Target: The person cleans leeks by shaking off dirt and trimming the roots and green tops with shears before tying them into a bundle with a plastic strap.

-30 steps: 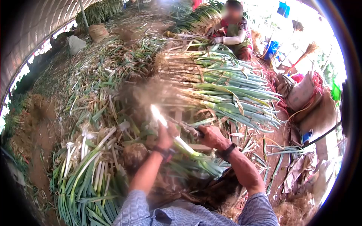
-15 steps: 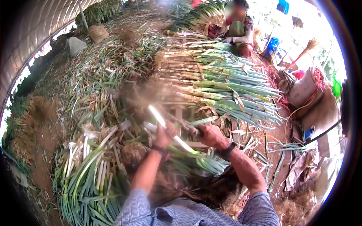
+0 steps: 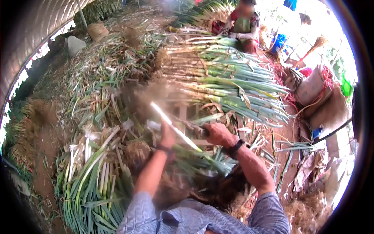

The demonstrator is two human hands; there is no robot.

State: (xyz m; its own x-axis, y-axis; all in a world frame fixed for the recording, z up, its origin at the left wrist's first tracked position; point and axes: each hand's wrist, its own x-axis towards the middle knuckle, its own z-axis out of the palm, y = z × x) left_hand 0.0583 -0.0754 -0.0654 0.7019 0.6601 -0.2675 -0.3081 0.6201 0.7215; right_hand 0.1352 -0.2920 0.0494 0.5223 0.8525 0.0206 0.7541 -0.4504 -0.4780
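Observation:
A long green onion (image 3: 183, 136) with a white stalk lies slantwise across my lap, its green leaves at the lower right. Around its stalk my left hand (image 3: 167, 134) is closed, partly smeared. My right hand (image 3: 219, 134) is wrapped round a dark handle-like tool (image 3: 194, 126), whose thin end points left toward the stalk. Blurred brown matter hides the area near the stalk's upper end. Just beyond my hands, untrimmed green onions (image 3: 230, 82) lie in a wide layer, roots left and leaves right.
Pale-stalked onions (image 3: 93, 183) form a pile at the lower left. Leaf scraps (image 3: 105, 74) cover the ground at upper left. A co-worker (image 3: 245, 27) sits at the far end of the onion layer. Sacks (image 3: 311, 87) stand at the right.
The view has shifted slightly. The held onion has moved a little and more of its white stalk shows. Both hands still hold their things.

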